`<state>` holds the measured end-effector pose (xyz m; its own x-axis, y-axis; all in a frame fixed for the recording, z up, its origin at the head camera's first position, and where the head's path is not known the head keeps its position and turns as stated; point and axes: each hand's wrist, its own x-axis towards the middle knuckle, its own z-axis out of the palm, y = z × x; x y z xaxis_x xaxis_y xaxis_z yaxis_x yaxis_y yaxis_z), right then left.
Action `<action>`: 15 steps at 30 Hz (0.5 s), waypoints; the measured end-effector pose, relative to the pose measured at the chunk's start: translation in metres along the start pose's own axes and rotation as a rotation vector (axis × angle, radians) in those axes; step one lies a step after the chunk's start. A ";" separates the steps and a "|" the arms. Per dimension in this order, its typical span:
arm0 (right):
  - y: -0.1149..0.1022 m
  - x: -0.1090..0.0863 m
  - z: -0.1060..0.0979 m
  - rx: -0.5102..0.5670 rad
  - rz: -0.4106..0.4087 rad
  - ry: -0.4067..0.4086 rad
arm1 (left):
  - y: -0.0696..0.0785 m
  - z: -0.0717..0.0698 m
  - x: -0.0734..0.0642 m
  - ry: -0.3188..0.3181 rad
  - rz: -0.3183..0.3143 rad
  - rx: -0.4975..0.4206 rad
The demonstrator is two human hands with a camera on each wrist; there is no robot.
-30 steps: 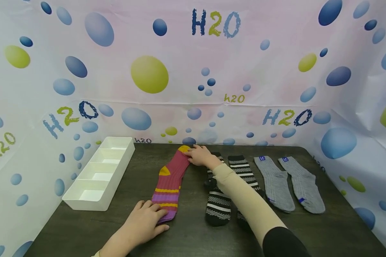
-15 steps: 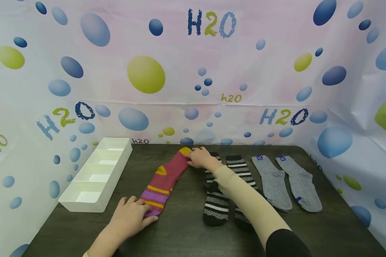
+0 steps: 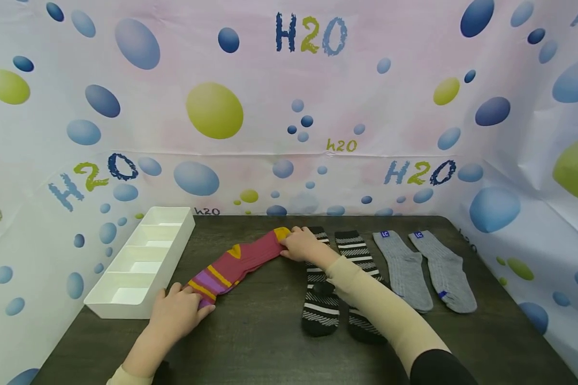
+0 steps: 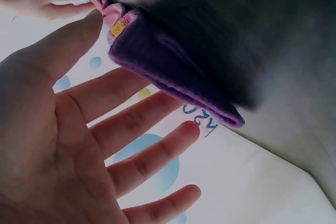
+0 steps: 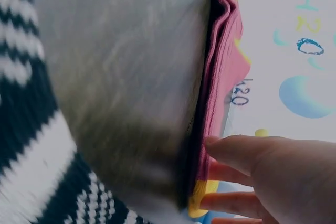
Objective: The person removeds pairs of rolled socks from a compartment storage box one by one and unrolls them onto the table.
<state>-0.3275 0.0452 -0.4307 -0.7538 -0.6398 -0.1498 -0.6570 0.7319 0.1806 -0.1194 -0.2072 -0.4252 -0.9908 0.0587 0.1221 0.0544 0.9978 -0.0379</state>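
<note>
A pair of dark pink socks [image 3: 255,253] with purple and yellow stripes lies stacked, slanting across the left middle of the table. At the purple cuff end, my left hand [image 3: 175,312] touches the socks with extended fingers. The left wrist view shows the cuff [image 4: 168,69] across the index and middle fingers, the thumb near its edge. My right hand [image 3: 304,245] is at the yellow toe end. In the right wrist view, its thumb meets the side of the socks [image 5: 223,87], and its straight fingers [image 5: 236,203] reach the toe from the other face.
Left stands a white tray [image 3: 161,267] with several compartments. Two black-and-white striped socks [image 3: 321,307] lie partly under the right forearm. Farther right are two grey socks [image 3: 445,270]. A bubble-printed backdrop [image 3: 289,107] rises behind the dark table [image 3: 250,342].
My left hand has carried the cuff end left and away from me, so the striped socks have turned to a flatter slant. My right hand has stayed by the toe, shifting slightly.
</note>
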 end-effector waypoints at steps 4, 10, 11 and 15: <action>-0.006 -0.008 -0.001 -0.034 -0.003 0.009 | -0.004 0.003 0.009 0.025 -0.009 0.017; -0.016 -0.023 -0.004 -0.054 -0.028 0.011 | -0.011 0.006 0.026 0.060 -0.008 0.019; -0.018 -0.026 -0.004 -0.054 -0.033 0.014 | -0.012 0.006 0.030 0.064 -0.006 0.014; -0.022 -0.039 -0.005 -0.041 -0.051 0.018 | -0.017 0.006 0.039 0.039 -0.005 -0.006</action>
<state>-0.2836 0.0526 -0.4244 -0.7192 -0.6802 -0.1420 -0.6932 0.6885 0.2129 -0.1600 -0.2217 -0.4254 -0.9855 0.0552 0.1606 0.0508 0.9982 -0.0314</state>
